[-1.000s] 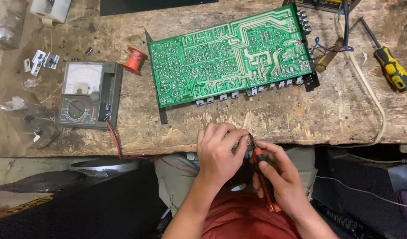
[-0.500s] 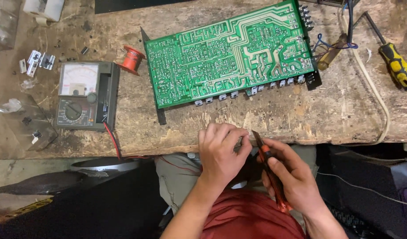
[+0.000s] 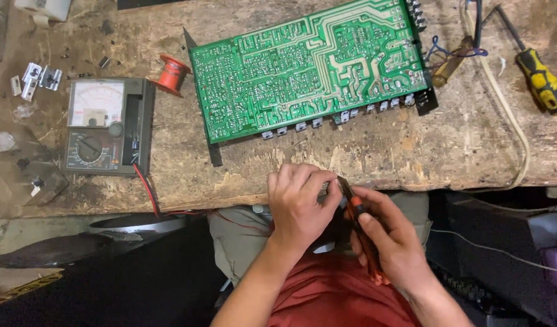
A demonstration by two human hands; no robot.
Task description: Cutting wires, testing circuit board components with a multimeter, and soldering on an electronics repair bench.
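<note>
At the workbench's (image 3: 411, 163) near edge, orange-handled pliers (image 3: 358, 221) are being gripped by the right hand (image 3: 390, 239) while something too small to identify is being pinched in the left hand (image 3: 299, 203), the green circuit board (image 3: 309, 66) lying untouched beyond with 1 multimeter (image 3: 106, 126) beside it.

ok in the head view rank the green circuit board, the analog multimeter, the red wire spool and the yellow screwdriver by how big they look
1. green circuit board, by far the largest
2. analog multimeter
3. yellow screwdriver, long but thin; its shaft tip runs out of the picture, so its full length is unsure
4. red wire spool, smallest
</note>
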